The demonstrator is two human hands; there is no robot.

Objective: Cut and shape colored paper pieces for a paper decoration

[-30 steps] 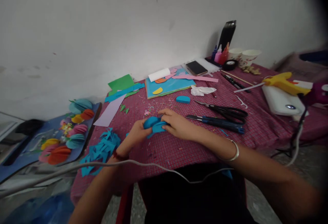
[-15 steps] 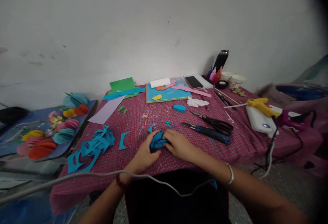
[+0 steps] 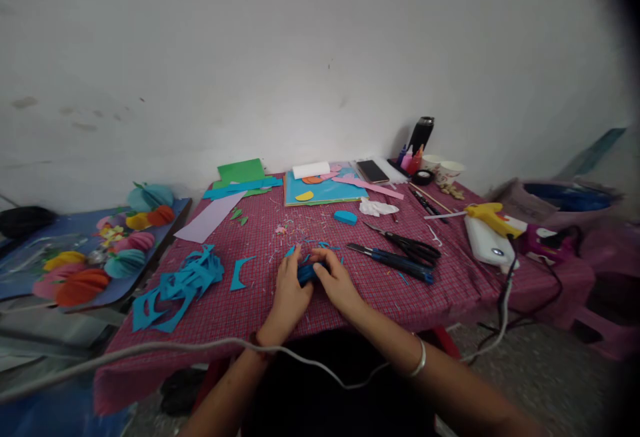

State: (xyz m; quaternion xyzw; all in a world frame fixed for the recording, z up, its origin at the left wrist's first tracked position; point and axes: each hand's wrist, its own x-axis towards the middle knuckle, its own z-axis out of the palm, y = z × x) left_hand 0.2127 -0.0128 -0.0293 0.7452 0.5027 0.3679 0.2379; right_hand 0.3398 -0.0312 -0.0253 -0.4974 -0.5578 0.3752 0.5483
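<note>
Between both hands, low over the front middle of the table, is a bundle of blue paper pieces [image 3: 306,273], partly hidden by the fingers. My left hand [image 3: 290,288] is closed round its left side. From the right, my right hand [image 3: 336,278] grips it with fingers curled over the top and the thumb near the front. Small blue paper scraps [image 3: 320,245] lie just beyond the fingers. A stack of blue paper shapes [image 3: 345,217] rests farther back. To the right are a utility knife [image 3: 393,262] and black-handled scissors [image 3: 407,244].
Blue paper offcuts [image 3: 183,284] heap at the left. Coloured sheets [image 3: 325,190] and a phone [image 3: 373,171] lie at the back. A yellow glue gun [image 3: 493,218] sits on a white box at the right. A pale cable [image 3: 210,345] crosses before my arms. Paper fruit shapes [image 3: 125,240] stand far left.
My hands have closed further round the blue paper bundle, covering more of it, and my right hand has turned more upright. The camera view has shifted slightly.
</note>
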